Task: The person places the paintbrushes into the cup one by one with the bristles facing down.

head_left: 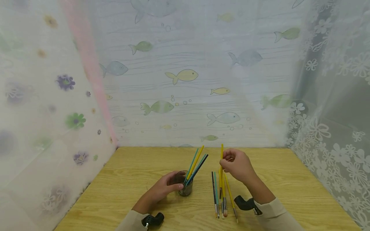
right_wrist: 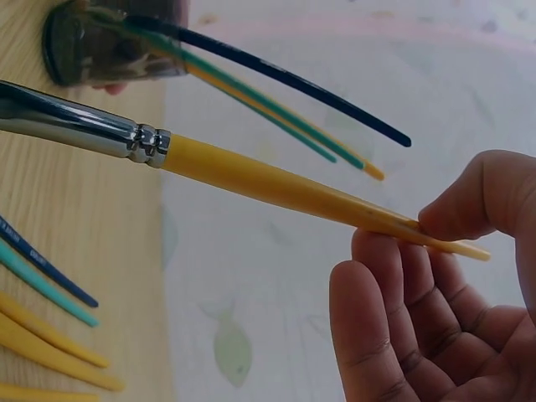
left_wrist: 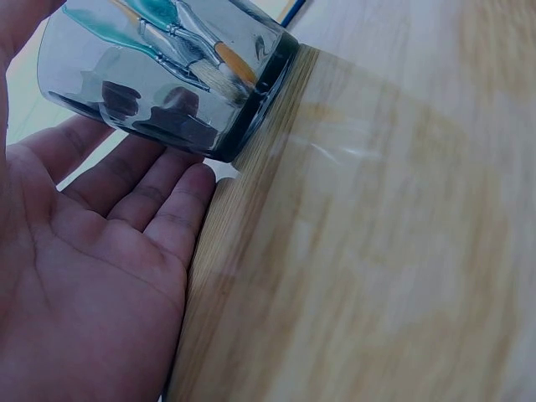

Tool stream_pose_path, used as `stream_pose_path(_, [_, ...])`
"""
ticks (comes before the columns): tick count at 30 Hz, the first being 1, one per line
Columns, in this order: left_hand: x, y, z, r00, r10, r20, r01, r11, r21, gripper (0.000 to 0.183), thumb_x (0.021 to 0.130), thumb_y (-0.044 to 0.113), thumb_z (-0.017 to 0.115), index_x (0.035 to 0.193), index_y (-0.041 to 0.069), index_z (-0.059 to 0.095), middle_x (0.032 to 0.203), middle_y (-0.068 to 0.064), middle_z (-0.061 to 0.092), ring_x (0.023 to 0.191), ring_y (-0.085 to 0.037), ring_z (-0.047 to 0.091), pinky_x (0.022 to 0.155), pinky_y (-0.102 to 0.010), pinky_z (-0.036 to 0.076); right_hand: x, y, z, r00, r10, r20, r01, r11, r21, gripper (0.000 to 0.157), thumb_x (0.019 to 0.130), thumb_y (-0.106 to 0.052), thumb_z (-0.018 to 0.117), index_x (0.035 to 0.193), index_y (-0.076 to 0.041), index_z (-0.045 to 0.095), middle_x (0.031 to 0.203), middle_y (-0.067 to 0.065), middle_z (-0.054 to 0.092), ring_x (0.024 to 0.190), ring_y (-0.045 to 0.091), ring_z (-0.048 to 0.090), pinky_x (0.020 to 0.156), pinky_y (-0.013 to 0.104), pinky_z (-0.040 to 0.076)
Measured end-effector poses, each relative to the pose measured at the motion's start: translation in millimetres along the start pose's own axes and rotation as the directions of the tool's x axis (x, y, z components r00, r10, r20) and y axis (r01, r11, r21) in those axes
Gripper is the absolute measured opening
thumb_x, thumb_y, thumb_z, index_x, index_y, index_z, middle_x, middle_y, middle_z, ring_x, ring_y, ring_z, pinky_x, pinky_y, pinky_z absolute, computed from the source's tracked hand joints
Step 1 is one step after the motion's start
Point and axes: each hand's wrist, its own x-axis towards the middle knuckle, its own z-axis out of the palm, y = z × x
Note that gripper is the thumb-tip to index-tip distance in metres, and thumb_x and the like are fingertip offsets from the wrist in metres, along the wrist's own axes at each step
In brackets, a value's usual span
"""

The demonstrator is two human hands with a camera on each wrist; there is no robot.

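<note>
My left hand (head_left: pixel 161 190) holds a dark see-through glass (head_left: pixel 185 191) on the table, thumb on the near side and fingers round the back. Several paintbrushes (head_left: pixel 198 165) with teal, yellow and dark blue handles lean in it; bristles point down inside the glass (left_wrist: pixel 167 117) in the left wrist view. To the right, my right hand (head_left: pixel 239 165) pinches a yellow paintbrush (right_wrist: pixel 260 186) near the handle's thin end, between thumb and fingertips. Its metal ferrule (right_wrist: pixel 75 126) points away from the hand. Below it lie more paintbrushes (head_left: pixel 229 189), bristles towards me.
The wood-grain table (head_left: pixel 121 179) has a clear sheet over it, seen at its edge in the left wrist view. A fish-patterned curtain (head_left: pixel 185 96) hangs behind, with flowered sheets at the left (head_left: pixel 43 128) and right (head_left: pixel 332 128). Each wrist wears a black camera mount (head_left: pixel 244 202).
</note>
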Motion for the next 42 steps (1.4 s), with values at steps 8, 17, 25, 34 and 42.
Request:
stream_pose_path(8, [0.6,-1.9,0.6,1.000,-0.007,-0.014,0.007,1.000,0.009,0.052,0.106,0.017,0.059,0.156,0.017,0.044,0.149,-0.013,0.056,0.137,-0.024,0.055,0.104,-0.031,0.051,-4,-6,1.2,1.000,-0.015,0.005,0.015,1.000,0.019,0.017,0.092,-0.010,0.070,0.107,-0.003,0.065,0.097,0.011,0.067,0.079,0.023,0.070,0.069,0.036,0.063])
stream_pose_path(17, [-0.3,-0.7,1.3,1.000,-0.009,-0.012,0.009,1.000,-0.002,0.053,0.106,0.019,0.060,0.157,0.016,0.043,0.150,-0.013,0.056,0.137,-0.024,0.055,0.104,-0.031,0.051,-7,-8,2.9,0.999,-0.040,0.003,0.040,0.999,0.030,0.016,0.091,-0.006,0.068,0.106,-0.003,0.065,0.097,0.012,0.066,0.080,0.023,0.070,0.070,0.035,0.063])
stream_pose_path(25, [-0.5,-1.0,1.2,1.000,-0.008,-0.011,0.008,1.000,-0.005,0.053,0.106,0.017,0.060,0.157,0.018,0.044,0.152,-0.013,0.054,0.138,-0.023,0.054,0.105,-0.029,0.051,-10,-11,9.4,0.998,-0.059,0.030,0.055,0.993,0.104,0.017,0.091,-0.005,0.070,0.107,-0.002,0.065,0.099,0.014,0.065,0.083,0.030,0.070,0.069,0.033,0.063])
stream_pose_path(34, [-0.8,-0.8,1.4,1.000,-0.021,-0.010,0.021,1.000,0.002,0.052,0.107,0.018,0.059,0.157,0.020,0.044,0.152,-0.012,0.054,0.139,-0.024,0.053,0.105,-0.030,0.050,-13,-16,13.6,0.997,-0.073,0.034,0.068,0.988,0.139,0.017,0.091,-0.005,0.069,0.107,0.001,0.065,0.098,0.013,0.067,0.082,0.027,0.072,0.071,0.034,0.063])
stream_pose_path(42, [-1.2,0.5,2.2,1.000,-0.017,-0.018,0.017,1.000,0.005,0.053,0.106,0.019,0.060,0.157,0.020,0.044,0.154,-0.012,0.052,0.140,-0.025,0.052,0.106,-0.029,0.050,-15,-19,13.9,0.996,-0.087,0.027,0.081,0.981,0.175,0.012,0.093,-0.005,0.068,0.103,-0.001,0.063,0.099,0.016,0.070,0.087,0.029,0.075,0.075,0.034,0.063])
